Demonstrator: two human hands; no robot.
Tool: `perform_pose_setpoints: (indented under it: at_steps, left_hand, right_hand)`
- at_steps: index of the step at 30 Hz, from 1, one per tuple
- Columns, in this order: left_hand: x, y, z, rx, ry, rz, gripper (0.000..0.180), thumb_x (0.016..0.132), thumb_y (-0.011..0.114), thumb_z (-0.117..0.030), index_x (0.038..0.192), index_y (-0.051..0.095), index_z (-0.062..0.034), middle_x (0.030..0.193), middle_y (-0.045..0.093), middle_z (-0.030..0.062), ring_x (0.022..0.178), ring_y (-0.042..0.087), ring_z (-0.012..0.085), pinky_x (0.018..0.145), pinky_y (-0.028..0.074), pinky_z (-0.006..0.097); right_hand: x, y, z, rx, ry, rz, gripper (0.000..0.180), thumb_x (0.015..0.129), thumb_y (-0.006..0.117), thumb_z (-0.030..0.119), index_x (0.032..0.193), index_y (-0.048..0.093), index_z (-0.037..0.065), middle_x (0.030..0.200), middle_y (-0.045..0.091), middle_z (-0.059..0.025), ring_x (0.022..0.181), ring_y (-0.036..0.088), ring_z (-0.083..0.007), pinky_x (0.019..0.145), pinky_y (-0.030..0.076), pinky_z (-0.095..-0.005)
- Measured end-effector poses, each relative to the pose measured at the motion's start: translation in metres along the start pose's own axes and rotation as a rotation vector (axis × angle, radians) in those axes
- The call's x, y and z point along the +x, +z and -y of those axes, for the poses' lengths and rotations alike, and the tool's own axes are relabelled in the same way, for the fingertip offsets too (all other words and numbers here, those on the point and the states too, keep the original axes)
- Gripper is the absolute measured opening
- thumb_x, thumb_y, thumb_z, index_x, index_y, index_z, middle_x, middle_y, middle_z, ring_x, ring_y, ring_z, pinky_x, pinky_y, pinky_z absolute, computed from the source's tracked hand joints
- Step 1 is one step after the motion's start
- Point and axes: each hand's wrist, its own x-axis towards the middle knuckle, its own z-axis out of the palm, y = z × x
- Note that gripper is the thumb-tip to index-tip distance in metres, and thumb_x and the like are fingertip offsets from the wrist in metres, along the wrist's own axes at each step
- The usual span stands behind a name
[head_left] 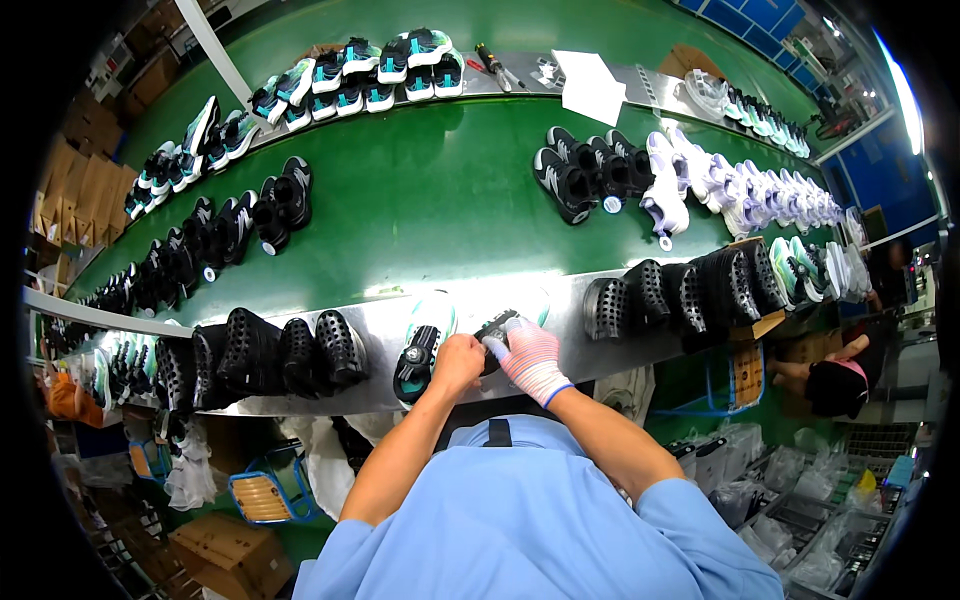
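While left hand (458, 364) and gloved right hand (532, 362) grip a dark piece (496, 325), bags (820, 475) lie in a rack (868, 520).
Shoes (245, 355) line a metal ledge (380, 325); a cardboard box (230, 560) sits on green floor (310, 540).

On my feed, the near metal bench (570, 340) carries black shoes (245, 355), a black-and-teal shoe (424, 348) and mint-coloured sneakers (790, 268). Across the green table (430, 200), I see black sneakers (292, 195) and white-and-lilac sneakers (664, 185). The far metal ledge (538, 88) holds hand tools (490, 62) and white paper (590, 85).
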Motion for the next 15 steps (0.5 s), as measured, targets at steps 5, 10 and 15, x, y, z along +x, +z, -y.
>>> perform_pose_setpoints:
  at_steps: [5,10,15]
  left_hand:
    - [0.0,0.006,0.005,0.003,0.026,-0.039,0.027,0.096,0.063,-0.017,0.086,0.072,0.0065,0.066,0.069,0.0195,0.051,0.069,0.0287,0.053,0.058,0.041]
    - [0.006,0.003,0.01,0.08,0.075,-0.027,0.028,0.097,0.06,-0.018,0.088,0.074,0.0044,0.065,0.069,0.0208,0.051,0.069,0.0297,0.056,0.057,0.043]
    - [0.001,0.008,0.009,0.138,0.097,-0.076,0.028,0.098,0.061,-0.019,0.088,0.074,0.0029,0.065,0.069,0.0212,0.052,0.07,0.0307,0.059,0.058,0.043]
  right_hand:
    - [0.001,-0.004,-0.011,0.004,-0.189,-0.009,0.031,0.091,0.071,0.036,0.107,0.07,0.009,0.101,0.07,-0.0159,0.095,0.07,-0.0355,0.082,0.057,-0.0463]
    - [0.001,0.007,0.002,0.064,0.023,-0.015,0.034,0.092,0.07,0.037,0.109,0.069,0.008,0.103,0.071,-0.0172,0.094,0.07,-0.0383,0.08,0.058,-0.0467]
    - [0.003,-0.02,0.004,0.022,-0.047,0.083,0.035,0.09,0.074,0.032,0.112,0.069,0.006,0.11,0.069,-0.0188,0.104,0.068,-0.0376,0.087,0.057,-0.0471]
